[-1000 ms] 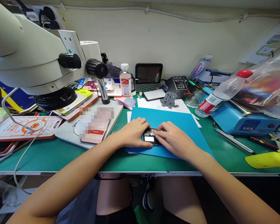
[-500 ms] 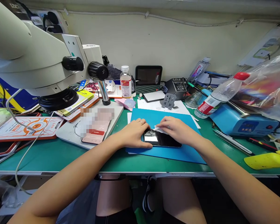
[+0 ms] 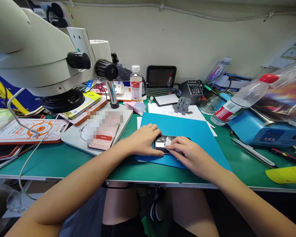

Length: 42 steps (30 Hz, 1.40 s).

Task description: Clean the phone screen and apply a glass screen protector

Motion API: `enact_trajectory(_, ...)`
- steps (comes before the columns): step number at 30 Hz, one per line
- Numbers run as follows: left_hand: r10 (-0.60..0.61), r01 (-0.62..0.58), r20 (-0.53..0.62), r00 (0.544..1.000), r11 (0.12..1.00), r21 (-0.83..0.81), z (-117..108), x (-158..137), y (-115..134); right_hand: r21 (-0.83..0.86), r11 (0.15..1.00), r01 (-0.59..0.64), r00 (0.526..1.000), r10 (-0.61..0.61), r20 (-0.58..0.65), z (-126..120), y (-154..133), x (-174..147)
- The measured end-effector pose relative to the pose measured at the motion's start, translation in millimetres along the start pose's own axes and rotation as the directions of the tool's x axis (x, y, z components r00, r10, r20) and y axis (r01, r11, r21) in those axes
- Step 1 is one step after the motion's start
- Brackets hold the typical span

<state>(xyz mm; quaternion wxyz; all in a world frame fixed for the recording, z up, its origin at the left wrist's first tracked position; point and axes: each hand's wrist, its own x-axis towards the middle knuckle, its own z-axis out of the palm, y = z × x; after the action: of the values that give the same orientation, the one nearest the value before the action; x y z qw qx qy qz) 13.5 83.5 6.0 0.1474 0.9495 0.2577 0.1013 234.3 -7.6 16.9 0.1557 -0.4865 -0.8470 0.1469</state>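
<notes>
A dark, glossy smartphone lies flat on the blue mat, light reflecting off its screen. My left hand grips the phone's left end, fingers at the far edge and thumb at the near edge. In my right hand is a pinched white tissue, pressed on the screen a little right of the left thumb. That hand covers most of the phone's right half.
A microscope looms at the left, a second phone lying lit on its base. Bottles stand behind the mat, including a red-capped one leaning near a blue device. Tweezers lie at the right.
My right hand has moved with the tissue toward the near edge of the phone, covering more of its right half. My left hand keeps its grip. The camera view has shifted slightly.
</notes>
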Motion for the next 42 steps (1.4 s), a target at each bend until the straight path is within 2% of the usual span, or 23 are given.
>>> enact_trajectory(12, -0.003, 0.002, 0.014, 1.0, 1.0, 0.015, -2, 0, 0, -0.205, 0.979, 0.016, 0.994, 0.006, 0.105, -19, 12, 2)
enact_trajectory(19, 0.005, -0.005, 0.005, 1.0, 1.0, 0.017, 2, 0, -3, -0.25, 0.962, 0.112, 0.988, -0.08, 0.135, -16, 8, 6)
enact_trajectory(25, 0.004, -0.004, 0.014, 1.0, 1.0, 0.006, 2, 0, -3, -0.252, 0.961, 0.115, 0.987, -0.082, 0.136, -14, 9, 12)
enact_trajectory(30, -0.007, 0.008, 0.01, 1.0, 1.0, -0.017, 4, -1, -3, -0.109, 0.983, 0.151, 0.987, -0.144, 0.066, -24, 31, 18)
enact_trajectory(35, -0.025, 0.026, 0.015, 1.0, 0.999, -0.036, 6, -1, -2, -0.025, 0.992, 0.125, 0.992, -0.126, -0.028, -39, 69, 35)
enact_trajectory(42, -0.138, 0.138, 0.011, 0.99, 0.988, -0.065, 12, 0, 9, 0.003, 0.996, 0.093, 0.983, -0.091, -0.157, -28, 88, 29)
